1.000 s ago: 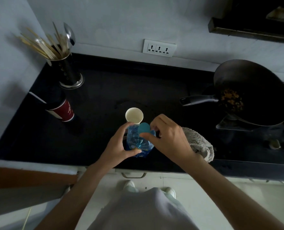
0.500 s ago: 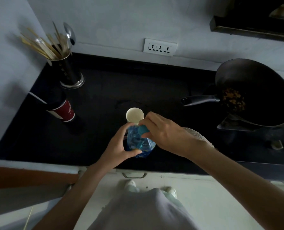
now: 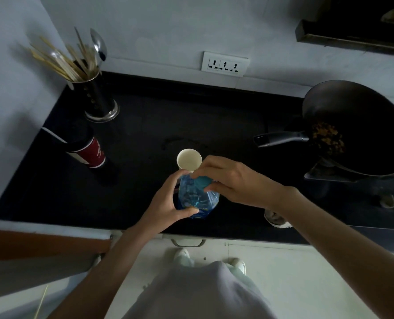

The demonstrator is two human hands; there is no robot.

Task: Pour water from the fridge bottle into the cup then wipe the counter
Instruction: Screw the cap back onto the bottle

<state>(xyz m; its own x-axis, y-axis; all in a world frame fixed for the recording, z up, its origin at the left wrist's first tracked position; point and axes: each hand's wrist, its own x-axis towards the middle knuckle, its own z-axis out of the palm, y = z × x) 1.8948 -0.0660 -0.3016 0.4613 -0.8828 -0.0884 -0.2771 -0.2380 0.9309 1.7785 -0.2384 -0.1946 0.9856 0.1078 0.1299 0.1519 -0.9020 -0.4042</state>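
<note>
Spillage is the main risk here. The clear blue-tinted plastic water bottle (image 3: 197,196) stands on the black glossy worktop (image 3: 145,125) near its front edge, and the left hand (image 3: 168,203) grips its body with fingers and thumb curled round it. The right hand (image 3: 230,180) pinches the teal screw cap (image 3: 202,181) at the bottle's top; whether the cap is being loosened or tightened cannot be told from this view. The bottle wall looks thin and soft, so if the left hand squeezes hard while the cap is loose, water could well up at the neck and run onto the worktop.

The small white paper cup (image 3: 189,160) stands upright just behind the bottle, very near the right hand's fingers. It looks light, and I judge that a knuckle brushing it during a twist could tip it or push it away. Its mouth is narrow, so a fast tilt of a full bottle would likely overshoot the rim.

A pale crumpled cloth (image 3: 275,221) lies partly hidden under the right forearm, near the worktop's front edge; the arm could drag it off. Farther right, the dark wok's handle (image 3: 281,138) points towards the working area, where a wide elbow could catch it.
</note>
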